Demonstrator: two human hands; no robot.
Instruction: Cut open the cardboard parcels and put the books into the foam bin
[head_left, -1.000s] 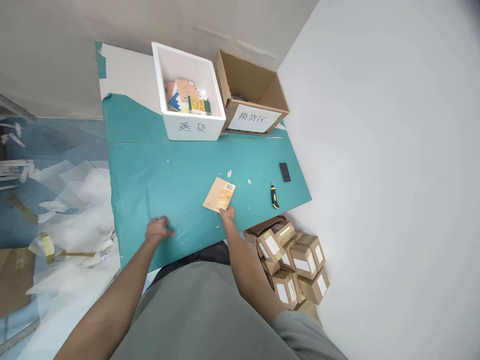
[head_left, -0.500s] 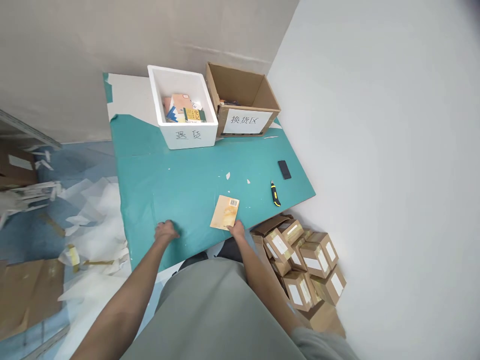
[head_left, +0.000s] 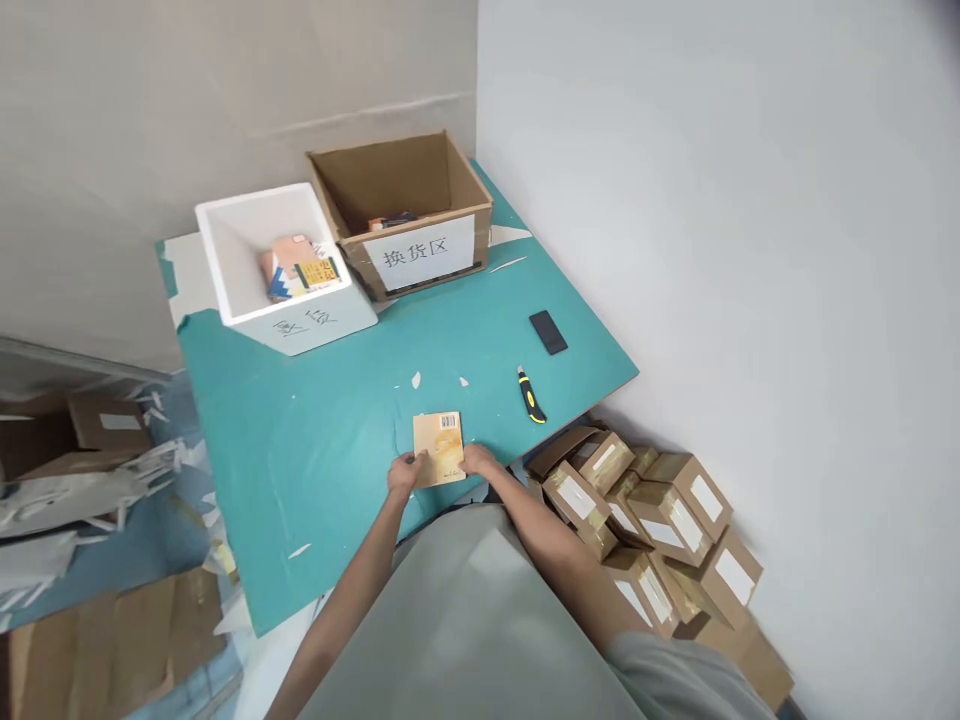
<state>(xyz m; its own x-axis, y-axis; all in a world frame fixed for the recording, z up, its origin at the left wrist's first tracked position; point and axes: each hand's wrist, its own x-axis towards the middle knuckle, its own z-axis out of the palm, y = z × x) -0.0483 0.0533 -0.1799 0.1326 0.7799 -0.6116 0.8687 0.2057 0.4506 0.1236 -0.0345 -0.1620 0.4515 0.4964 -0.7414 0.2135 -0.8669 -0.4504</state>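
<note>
A thin tan book (head_left: 438,447) with a barcode near its top right corner is at the near edge of the green-covered table (head_left: 330,420). My left hand (head_left: 406,470) grips its lower left edge, thumb on top. On the opposite side my right hand (head_left: 477,460) pinches the right edge. The fingers beneath the book are hidden. To the right of the book lies a black and yellow utility knife (head_left: 531,396), and beyond it a black phone (head_left: 548,332).
A white foam box (head_left: 307,322) with books inside stands at the back left, beside an open cardboard box (head_left: 480,240) with a paper label. Several taped parcels (head_left: 667,520) are piled right of the table. Flattened cardboard (head_left: 112,640) lies on the floor at left.
My left hand has come right from the bare tabletop to the book's left edge. The book has turned straighter, with my right hand still on it. The camera view has rotated.
</note>
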